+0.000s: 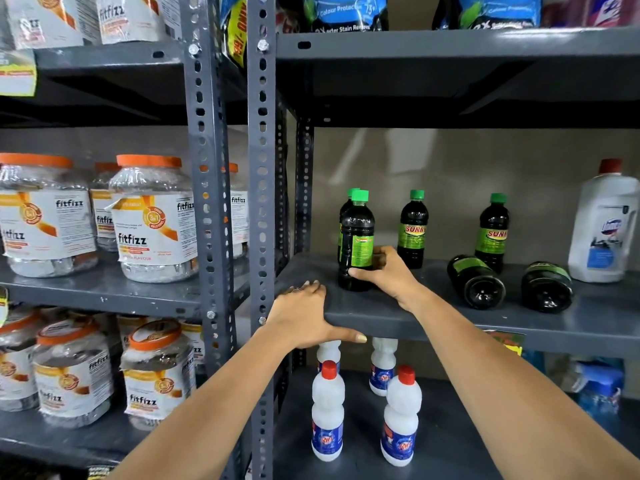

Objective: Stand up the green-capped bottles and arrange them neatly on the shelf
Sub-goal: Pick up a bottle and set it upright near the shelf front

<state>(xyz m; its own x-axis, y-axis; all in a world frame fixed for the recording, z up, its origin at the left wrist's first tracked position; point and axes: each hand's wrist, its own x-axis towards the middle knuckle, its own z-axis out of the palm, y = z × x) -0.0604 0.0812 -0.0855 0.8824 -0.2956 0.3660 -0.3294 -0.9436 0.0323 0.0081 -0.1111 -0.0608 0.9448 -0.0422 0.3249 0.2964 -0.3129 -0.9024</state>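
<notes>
On the grey shelf (398,317) several dark bottles with green caps and green labels are in view. My right hand (384,271) grips the lower part of an upright one (356,233) at the shelf's left front; another stands right behind it, mostly hidden. Two more stand upright further back, one in the middle (412,230) and one to the right (493,232). Two bottles lie on their sides with their bases toward me, one (476,282) beside the other (547,287). My left hand (308,317) clasps the shelf's front edge, thumb under it.
A big white jug with a red cap (604,226) stands at the shelf's right end. White red-capped bottles (327,410) fill the shelf below. Perforated grey uprights (261,202) divide off the left bay, which holds orange-lidded jars (152,220).
</notes>
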